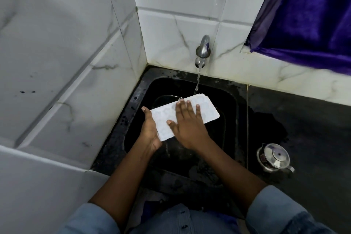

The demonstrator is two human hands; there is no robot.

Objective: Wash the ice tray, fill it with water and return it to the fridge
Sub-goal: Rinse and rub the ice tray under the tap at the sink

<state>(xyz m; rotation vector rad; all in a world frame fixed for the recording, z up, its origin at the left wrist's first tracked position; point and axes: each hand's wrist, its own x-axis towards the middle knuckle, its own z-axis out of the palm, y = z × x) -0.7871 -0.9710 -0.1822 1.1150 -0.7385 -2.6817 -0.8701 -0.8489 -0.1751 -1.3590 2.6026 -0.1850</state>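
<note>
A white ice tray point(207, 109) is held over the black sink point(230, 100), tilted with its far end under the tap. My left hand point(150, 131) grips the tray's near left end from below, thumb along its edge. My right hand point(187, 125) lies flat on top of the tray, fingers straight and spread. Water runs in a thin stream from the steel wall tap point(202, 50) and lands on the tray's far corner.
A small steel kettle point(273, 157) stands on the dark wet counter point(303, 129) right of the sink. White marble-pattern tiled walls close in at the left and behind. A purple curtain point(307, 15) hangs at the upper right.
</note>
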